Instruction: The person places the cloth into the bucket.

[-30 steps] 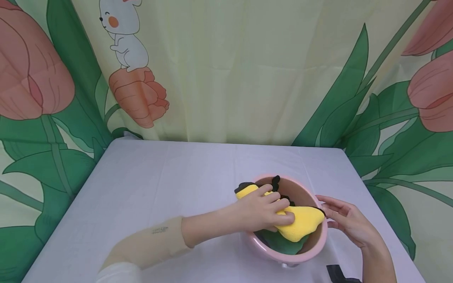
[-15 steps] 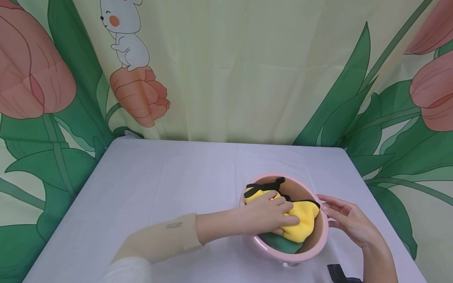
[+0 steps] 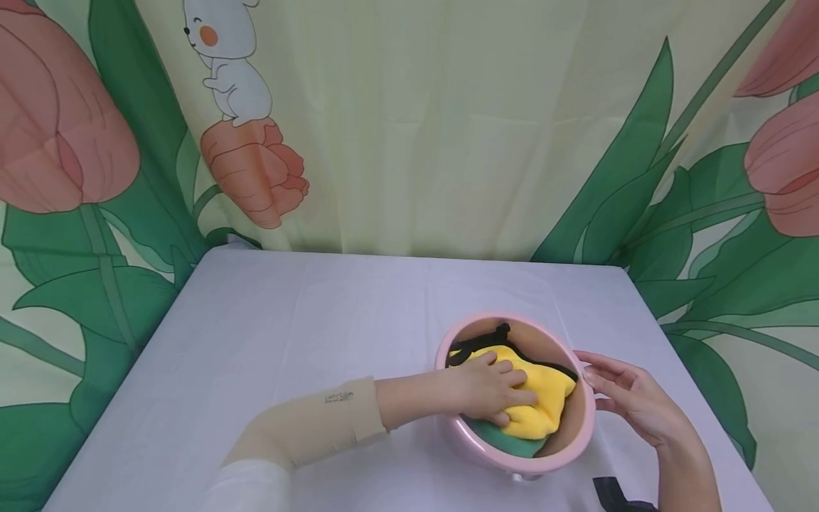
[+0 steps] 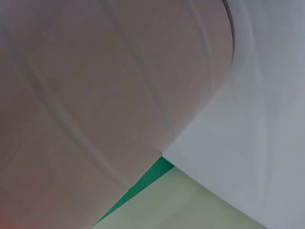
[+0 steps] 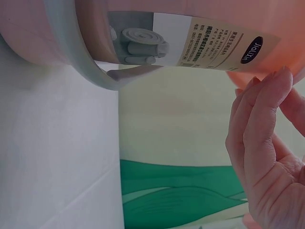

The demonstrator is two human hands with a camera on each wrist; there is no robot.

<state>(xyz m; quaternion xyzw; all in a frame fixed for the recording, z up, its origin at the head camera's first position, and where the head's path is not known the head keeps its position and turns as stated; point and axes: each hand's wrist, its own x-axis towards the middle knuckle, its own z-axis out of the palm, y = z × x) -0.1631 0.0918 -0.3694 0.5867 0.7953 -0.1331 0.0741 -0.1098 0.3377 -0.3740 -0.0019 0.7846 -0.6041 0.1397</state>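
Note:
A pink bucket (image 3: 579, 437) stands on the table near its right side. Bunched inside is a yellow cloth item with black trim (image 3: 544, 398), over a green cloth (image 3: 505, 439). My left hand (image 3: 493, 387) rests on the yellow cloth within the rim, fingers spread and pressing down. At the bucket's right rim, my right hand (image 3: 630, 395) touches the outside with relaxed fingers. Its fingertips meet the wall below a printed label (image 5: 224, 45) in the right wrist view. A close pinkish-brown surface fills most of the left wrist view, where no hand shows.
A pale cloth covers the table (image 3: 333, 313). A black strap-like piece (image 3: 617, 496) lies at the front right. The bucket has a pale handle (image 5: 76, 52). Behind the table hangs a printed curtain (image 3: 409, 142) with tulips and a rabbit.
My left hand has pushed the yellow cloth down into the bucket. Its ends, which overhung the rim before, now lie inside, flatter. The right hand has stayed at the rim.

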